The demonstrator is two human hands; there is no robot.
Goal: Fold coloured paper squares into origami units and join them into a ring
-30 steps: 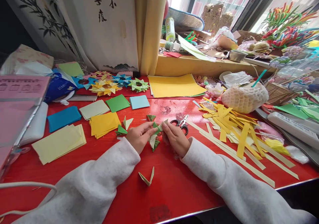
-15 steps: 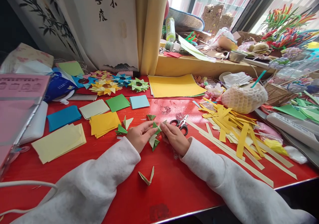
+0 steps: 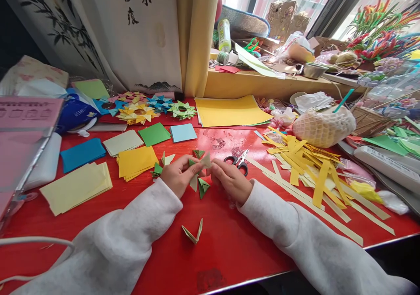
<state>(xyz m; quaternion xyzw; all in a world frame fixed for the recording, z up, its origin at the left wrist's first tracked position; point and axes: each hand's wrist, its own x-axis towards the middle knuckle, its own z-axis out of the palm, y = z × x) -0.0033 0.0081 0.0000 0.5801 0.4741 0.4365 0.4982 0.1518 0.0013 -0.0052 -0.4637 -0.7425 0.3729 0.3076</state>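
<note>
Between thumb and fingers, my left hand (image 3: 180,172) grips joined folded paper pieces (image 3: 206,160) in cream and green. My right hand (image 3: 231,179) is pinched at the right edge of the same pieces; its fingertips partly hide the contact. Just below them shows a green folded triangle (image 3: 203,187); I cannot tell if it lies on the table or hangs from the joined pieces. A small green folded piece (image 3: 198,153) lies behind my hands, and a cream one (image 3: 168,159) lies left. Closer to me stands an opened V-shaped cream piece (image 3: 193,233).
Black-handled scissors (image 3: 242,161) lie beyond my right hand. Yellow and cream paper strips (image 3: 305,168) spread to the right. Paper stacks, such as the yellow one (image 3: 138,161), sit left. Finished paper rings (image 3: 139,112) and large yellow sheets (image 3: 232,111) lie at the back.
The joined pieces have been turned in my hands, so cream paper now faces up where green showed. My left hand has shifted slightly left.
</note>
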